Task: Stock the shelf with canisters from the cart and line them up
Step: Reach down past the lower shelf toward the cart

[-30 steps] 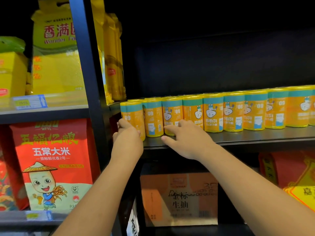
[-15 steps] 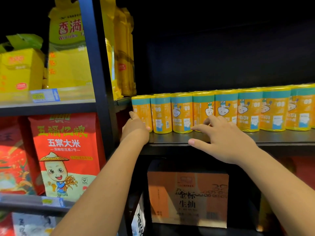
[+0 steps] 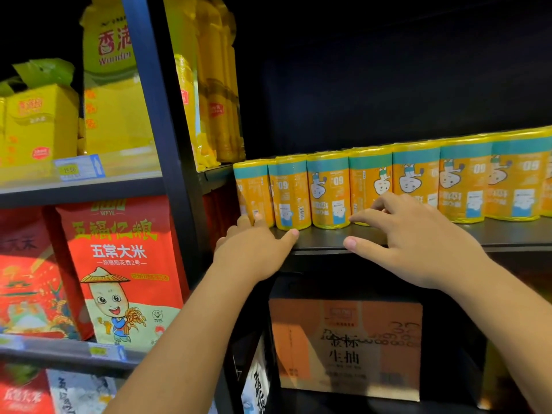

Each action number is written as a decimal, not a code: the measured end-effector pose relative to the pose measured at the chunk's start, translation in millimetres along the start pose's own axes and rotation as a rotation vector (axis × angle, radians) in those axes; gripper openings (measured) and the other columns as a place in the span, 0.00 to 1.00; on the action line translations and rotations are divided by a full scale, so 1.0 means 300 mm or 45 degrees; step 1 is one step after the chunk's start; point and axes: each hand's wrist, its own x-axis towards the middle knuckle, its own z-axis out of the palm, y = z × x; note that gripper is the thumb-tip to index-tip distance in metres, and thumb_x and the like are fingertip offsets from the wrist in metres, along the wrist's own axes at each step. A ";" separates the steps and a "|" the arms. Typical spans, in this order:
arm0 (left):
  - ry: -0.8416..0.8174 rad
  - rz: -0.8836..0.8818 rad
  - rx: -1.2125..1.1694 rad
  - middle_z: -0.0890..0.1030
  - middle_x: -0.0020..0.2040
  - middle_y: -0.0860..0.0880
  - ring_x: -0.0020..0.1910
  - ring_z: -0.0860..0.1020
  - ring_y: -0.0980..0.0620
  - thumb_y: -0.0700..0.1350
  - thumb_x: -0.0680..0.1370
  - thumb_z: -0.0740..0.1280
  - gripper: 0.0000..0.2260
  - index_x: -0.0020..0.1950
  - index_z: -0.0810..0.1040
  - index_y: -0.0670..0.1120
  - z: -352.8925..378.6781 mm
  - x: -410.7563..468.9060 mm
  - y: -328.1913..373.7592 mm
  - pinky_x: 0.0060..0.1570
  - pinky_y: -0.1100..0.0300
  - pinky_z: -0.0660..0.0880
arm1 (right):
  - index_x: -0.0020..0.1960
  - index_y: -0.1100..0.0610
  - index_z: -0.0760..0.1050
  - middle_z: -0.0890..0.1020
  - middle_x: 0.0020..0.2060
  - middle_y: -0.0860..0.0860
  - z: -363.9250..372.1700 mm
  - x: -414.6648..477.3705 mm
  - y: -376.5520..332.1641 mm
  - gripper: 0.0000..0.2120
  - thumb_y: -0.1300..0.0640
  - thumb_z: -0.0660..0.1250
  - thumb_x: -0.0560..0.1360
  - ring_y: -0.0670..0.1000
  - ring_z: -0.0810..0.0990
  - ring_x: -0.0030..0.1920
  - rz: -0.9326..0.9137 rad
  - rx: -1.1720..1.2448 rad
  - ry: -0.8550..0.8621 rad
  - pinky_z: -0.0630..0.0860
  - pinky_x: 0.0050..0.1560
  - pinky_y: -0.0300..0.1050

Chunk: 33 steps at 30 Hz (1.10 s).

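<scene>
Canisters (image 3: pixel 328 189), orange with a teal band at the top, stand in one row along the front edge of the black shelf (image 3: pixel 322 239). The row starts at the shelf's left end and runs past the right edge of my feed. Each stands with its long axis vertical and its sides touching its neighbours. The printed figure and numerals appear upside down, and the labels face the front edge at slightly differing turns.

The left hand (image 3: pixel 257 252) reaches to the shelf's left end with its fingers extended. Its fingertips touch the base of the leftmost canister (image 3: pixel 252 189) and its thumb lies along the front edge. I read it as released, grasping nothing. The right hand (image 3: pixel 418 243) sits further right, fingers loosely bent. Its tips are against the bases of the fourth and fifth canisters, and it is likewise released.

A cardboard box (image 3: pixel 343 345) sits below the shelf. Left of the dark upright (image 3: pixel 149 115), a red rice bag (image 3: pixel 119 264) stands under yellow packs (image 3: pixel 116 115).
</scene>
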 end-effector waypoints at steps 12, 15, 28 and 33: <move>-0.079 -0.019 0.003 0.48 0.83 0.46 0.78 0.58 0.40 0.74 0.78 0.45 0.42 0.83 0.43 0.48 -0.006 -0.019 -0.005 0.72 0.41 0.59 | 0.71 0.38 0.69 0.72 0.60 0.44 -0.002 -0.011 -0.008 0.38 0.22 0.40 0.72 0.47 0.69 0.60 -0.005 -0.026 -0.002 0.73 0.61 0.49; -0.052 -0.035 0.036 0.50 0.83 0.47 0.77 0.60 0.41 0.74 0.78 0.46 0.42 0.83 0.45 0.49 -0.002 -0.019 0.002 0.71 0.40 0.59 | 0.71 0.38 0.69 0.72 0.60 0.44 -0.006 -0.003 -0.014 0.39 0.21 0.40 0.71 0.48 0.70 0.62 0.012 -0.020 -0.040 0.74 0.62 0.50; 0.412 0.384 -0.127 0.65 0.78 0.50 0.77 0.61 0.45 0.68 0.80 0.51 0.31 0.78 0.64 0.52 0.079 -0.243 0.011 0.75 0.34 0.54 | 0.64 0.49 0.79 0.77 0.54 0.49 0.028 -0.168 -0.040 0.30 0.32 0.54 0.76 0.54 0.74 0.59 -0.116 -0.001 0.370 0.70 0.57 0.52; 0.583 0.704 -0.319 0.74 0.69 0.48 0.68 0.72 0.46 0.58 0.75 0.61 0.25 0.70 0.74 0.50 0.269 -0.444 0.010 0.64 0.42 0.69 | 0.62 0.53 0.81 0.79 0.53 0.52 0.173 -0.394 -0.032 0.19 0.45 0.66 0.74 0.55 0.74 0.58 -0.105 0.097 0.583 0.70 0.54 0.51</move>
